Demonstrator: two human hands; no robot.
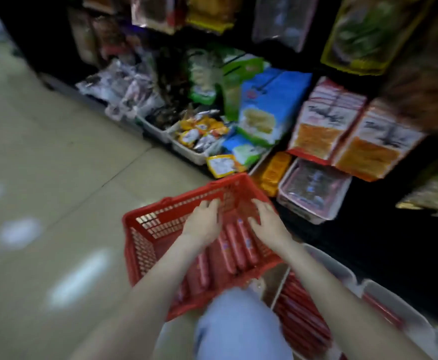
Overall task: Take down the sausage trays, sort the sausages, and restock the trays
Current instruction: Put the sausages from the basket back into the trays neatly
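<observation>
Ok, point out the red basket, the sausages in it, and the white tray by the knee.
red basket (141, 253): head view, on its left mesh wall.
sausages (234, 245): head view, mid-length of one sausage in the basket.
white tray (341, 270): head view, on its bare far rim.

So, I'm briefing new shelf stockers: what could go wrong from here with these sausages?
1. The red mesh plastic basket sits close to the small yellow packet just beyond its far corner; shifting it could knock the packet.
2. The white plastic tray, filled with red sausages, lies beside the person's knee; standing up could kick it.
3. The left hand and right hand are both on the basket's loose sausages, so kinds may get mixed.
</observation>
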